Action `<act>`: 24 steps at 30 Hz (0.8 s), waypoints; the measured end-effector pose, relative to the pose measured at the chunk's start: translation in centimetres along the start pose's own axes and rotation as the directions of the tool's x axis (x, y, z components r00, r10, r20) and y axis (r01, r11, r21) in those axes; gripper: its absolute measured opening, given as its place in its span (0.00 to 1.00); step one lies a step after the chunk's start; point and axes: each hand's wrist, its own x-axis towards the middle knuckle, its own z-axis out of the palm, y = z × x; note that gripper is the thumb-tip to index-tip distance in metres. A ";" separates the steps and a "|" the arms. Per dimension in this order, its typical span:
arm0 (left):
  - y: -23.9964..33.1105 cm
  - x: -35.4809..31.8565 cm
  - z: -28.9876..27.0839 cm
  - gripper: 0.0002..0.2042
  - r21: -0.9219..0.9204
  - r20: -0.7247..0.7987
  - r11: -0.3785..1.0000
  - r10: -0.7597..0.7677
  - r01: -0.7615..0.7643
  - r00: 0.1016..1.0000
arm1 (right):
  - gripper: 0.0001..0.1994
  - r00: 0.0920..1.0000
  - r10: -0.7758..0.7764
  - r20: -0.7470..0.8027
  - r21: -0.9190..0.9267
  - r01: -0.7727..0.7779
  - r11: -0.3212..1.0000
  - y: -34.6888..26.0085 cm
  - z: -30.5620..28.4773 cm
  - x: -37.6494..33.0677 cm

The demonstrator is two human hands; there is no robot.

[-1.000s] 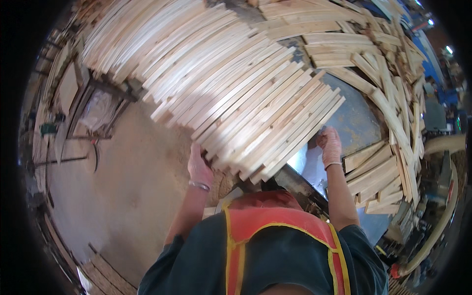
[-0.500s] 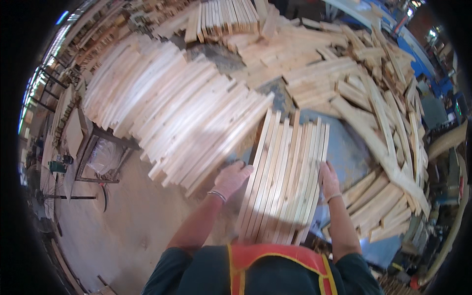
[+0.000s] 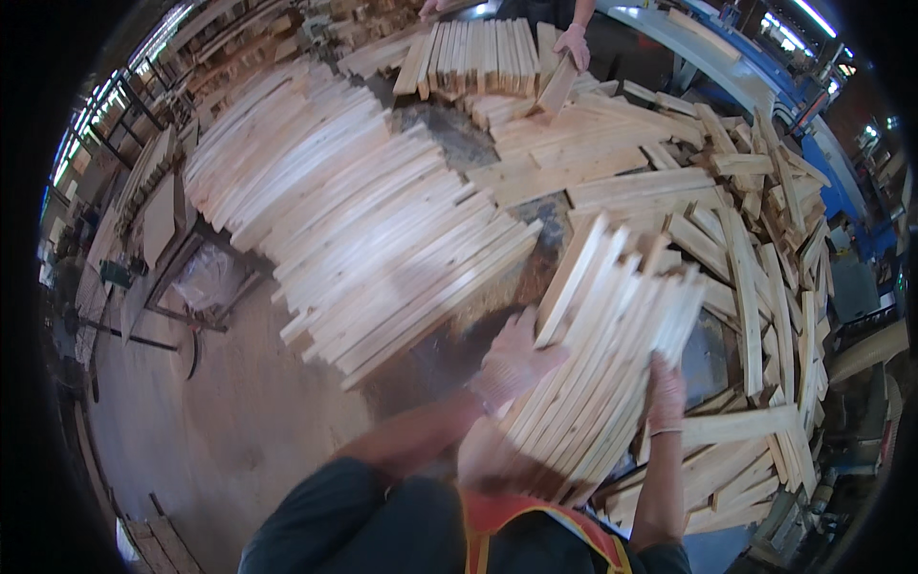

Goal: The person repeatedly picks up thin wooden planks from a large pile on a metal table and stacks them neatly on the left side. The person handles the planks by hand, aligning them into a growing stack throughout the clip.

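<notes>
A bundle of pale wooden strips (image 3: 598, 368), standing side by side on edge, is squeezed between my two gloved hands in front of my body. My left hand (image 3: 516, 359) grips its left side, with the fingers reaching over the top of the outer strips. Against the right side presses my right hand (image 3: 666, 392), fingers pointing away from me. The far ends of the strips are uneven and a little blurred. Left of the bundle lies a wide row of similar strips (image 3: 382, 220), set close together on a table.
Loose boards (image 3: 746, 258) lie criss-crossed in a heap to the right. At the far side, a co-worker's gloved hand (image 3: 574, 46) touches a board by a block of upright strips (image 3: 478, 59). A metal-framed stand (image 3: 182, 311) is at the left; blue machinery (image 3: 832, 182) is at the far right.
The bundle has turned so its far end leans right. My left hand has shifted onto the bundle's left edge. A co-worker's hands have come into view at the far side.
</notes>
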 end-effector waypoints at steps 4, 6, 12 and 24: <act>7.0 -2.1 -4.6 0.53 -0.016 -0.199 0.924 0.371 -0.382 0.907 | 0.30 0.901 -0.422 -0.099 0.079 0.430 0.899 -10.3 1.9 -3.0; 9.1 -4.1 -7.4 0.55 0.029 -0.287 0.848 0.515 -0.530 0.808 | 0.29 0.853 -0.502 -0.141 -0.018 0.505 0.863 -12.3 -1.6 -3.6; 1.9 -2.8 -10.0 0.58 -0.058 -0.298 0.643 0.720 -0.764 0.627 | 0.32 0.691 -0.718 -0.087 -0.089 0.712 0.696 -9.1 1.2 -9.9; -17.5 -0.4 -13.8 0.36 0.843 0.475 0.089 0.340 -0.530 0.812 | 0.34 0.937 0.033 0.347 -0.921 0.333 0.202 15.1 6.3 -18.1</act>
